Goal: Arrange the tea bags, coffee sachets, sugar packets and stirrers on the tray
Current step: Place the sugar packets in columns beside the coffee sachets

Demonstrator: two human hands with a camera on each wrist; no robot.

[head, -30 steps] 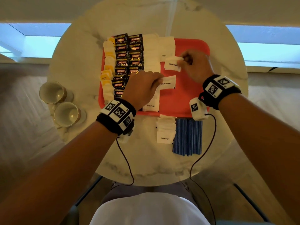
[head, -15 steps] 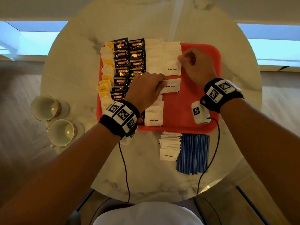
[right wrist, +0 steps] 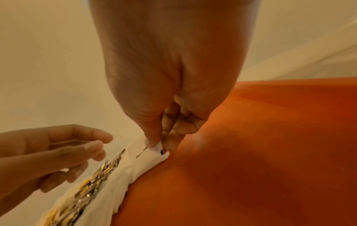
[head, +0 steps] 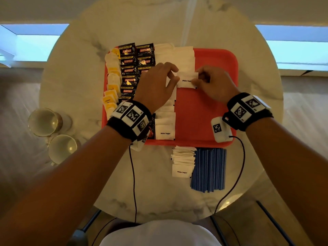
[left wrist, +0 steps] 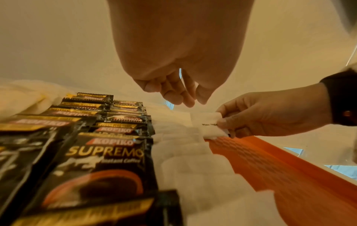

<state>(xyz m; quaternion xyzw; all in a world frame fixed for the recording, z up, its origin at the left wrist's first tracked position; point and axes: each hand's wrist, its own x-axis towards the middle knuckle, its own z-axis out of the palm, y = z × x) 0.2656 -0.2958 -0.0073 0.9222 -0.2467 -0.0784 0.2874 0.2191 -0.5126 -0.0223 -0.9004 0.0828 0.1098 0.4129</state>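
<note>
A red tray point(head: 204, 112) holds a column of tea bags point(head: 112, 80), two columns of black coffee sachets point(head: 128, 71) and rows of white sugar packets point(head: 165, 126). My right hand point(head: 195, 80) pinches one sugar packet point(head: 185, 77) by its right edge, low over the tray at the near end of the second sugar row. The left wrist view shows that same pinch on the packet point(left wrist: 206, 122). Just to the left of it, my left hand point(head: 174, 75) hovers with loosely curled fingers and holds nothing. More sugar packets point(head: 182, 162) and blue stirrers point(head: 209, 169) lie on the table in front of the tray.
Two cups point(head: 45, 121) point(head: 62, 148) stand at the left edge of the round marble table point(head: 159, 196). The right half of the tray is bare red surface. Thin black cables hang from both wristbands over the table's near edge.
The sugar packet my left hand held is now pinched by my right hand, farther up the tray. My left hand has let go and moved up beside it.
</note>
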